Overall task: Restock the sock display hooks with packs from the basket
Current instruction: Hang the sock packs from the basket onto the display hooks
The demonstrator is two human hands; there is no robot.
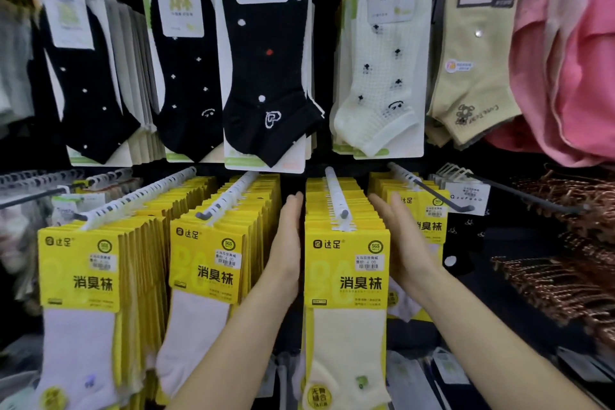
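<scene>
**Q:** Where are the task's things located, and how are the hands set?

**A:** A row of packs [347, 276], yellow-carded with cream socks, is carried on the hook [336, 196]. The left hand [289, 243] is laid flat along the row just left of the hook. The right hand [404, 243] is laid flat just right of it. On both hands the fingers are held straight and together, and nothing is pinched or gripped. The basket is not shown in the head view.

**Q:** Which step is judged to be in hand?

**A:** The row is probably being squared up between the two palms. No pack is being carried to the hook.

**Q:** What faults are to be expected from here?

**A:** Three are noted.
1. The front pack is hung close to the hook's tip. If the row is drawn forward while it is squeezed, that pack could be slipped off the end.
2. If uneven pressure is applied by the palms, the cards could be skewed and their hanger tabs bent.
3. The neighbouring row [429, 223] right of the hook is partly covered by the right hand, and the white-sock row [206, 263] left of the hook is close to the left forearm. Either could be knocked if the arms are swung outward.

**Q:** Is room left on the hook?

**A:** Little free length is seen, so overfilling is to be guarded against.
</scene>
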